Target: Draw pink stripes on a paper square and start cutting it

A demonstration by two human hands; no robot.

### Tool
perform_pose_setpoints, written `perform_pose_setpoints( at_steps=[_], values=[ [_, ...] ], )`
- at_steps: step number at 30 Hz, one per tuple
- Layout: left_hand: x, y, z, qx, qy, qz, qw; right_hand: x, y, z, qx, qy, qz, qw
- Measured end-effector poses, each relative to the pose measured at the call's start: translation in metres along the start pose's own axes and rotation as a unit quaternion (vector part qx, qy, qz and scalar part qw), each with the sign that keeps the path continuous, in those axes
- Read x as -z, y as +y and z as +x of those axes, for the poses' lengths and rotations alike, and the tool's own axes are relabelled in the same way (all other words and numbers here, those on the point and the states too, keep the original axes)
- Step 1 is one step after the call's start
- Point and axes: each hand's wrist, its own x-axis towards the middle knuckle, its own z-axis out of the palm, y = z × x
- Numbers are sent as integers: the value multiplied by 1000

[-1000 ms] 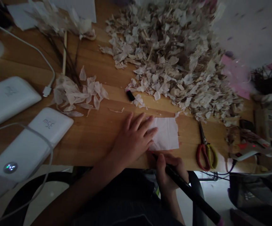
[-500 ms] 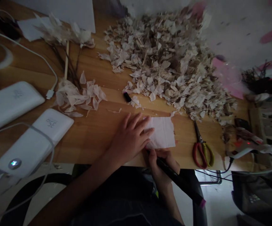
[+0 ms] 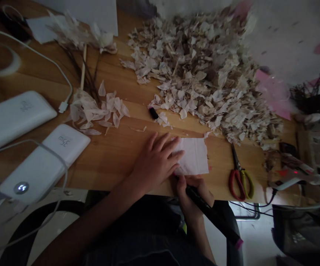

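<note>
White, thin, roughly square paper (image 3: 194, 157) with a ragged right side lies flat near the front edge of the wooden surface (image 3: 104, 159), about midway along it. From where I stand, the left hand (image 3: 158, 159) looks the same as a second ago: spread palm-down, gripping nothing, its tips resting over the paper's left side. What has shifted is the right hand (image 3: 190, 207). It is curled around a thick black marker with a magenta end (image 3: 215, 217), and it has come leftward, in closer to the left hand and right up to the paper's front side. The marker's writing end now sits by the front-left corner; it's too dark to tell whether it touches the paper or the surface. I'd judge that the work has narrowed to that corner, with the left hand there to steady the sheet, since the paper has kept its place beneath it. Faint reddish marks (image 3: 210, 167) show beside the ragged side. Farther from the front edge, the small black cap (image 3: 153, 113) and the heap of pale dried petals (image 3: 204, 70) lie as they did.
</note>
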Motion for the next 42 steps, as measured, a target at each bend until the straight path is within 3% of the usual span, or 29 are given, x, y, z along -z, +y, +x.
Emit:
perform_pose_setpoints(
  at_steps=[6,13,18,23,30,36,42],
  values=[
    [1,0,0,-1,1,-1,1000,2,3,-4,-16,-8,-2,1000],
    [0,0,-1,1,7,-8,1000,9,7,-8,-55,37,37,997],
    [10,-4,1,-21,26,-60,998,12,12,-5,-82,53,62,993],
    [18,-5,32,-65,32,-38,997,7,14,-2,-87,65,59,992],
    [-6,10,87,-144,-32,11,989,4,9,-2,-76,51,50,995],
    [-14,22,98,-187,-29,36,981,7,10,-8,-71,4,47,996],
    [-23,22,98,-202,-40,57,977,5,13,-9,-69,16,16,997]
  ],
)
